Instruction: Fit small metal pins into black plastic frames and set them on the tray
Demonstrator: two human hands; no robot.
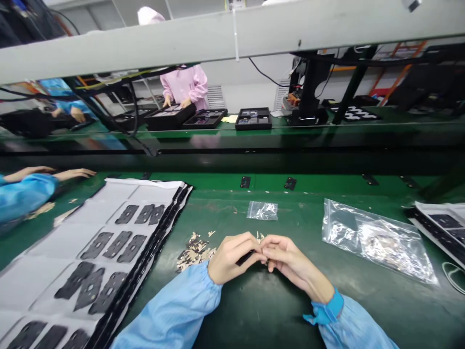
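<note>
Near the middle of the green table (290, 310), my left hand (234, 256) is closed round a small black part (245, 258), mostly hidden by the fingers. The fingertips of my right hand (286, 259) are pinched together against those of my left; what they hold is too small to make out. A loose pile of small beige and black pieces (194, 253) lies just left of my left hand. Beyond both hands is a small clear bag (262, 211). A blue band sits on my right wrist.
A white-lined tray stack (145, 191) with flat black parts stands at left. At right are a large zip bag (381, 242) and another tray (441, 218). A co-worker's hands (74, 173) rest far left; a shelf crosses behind.
</note>
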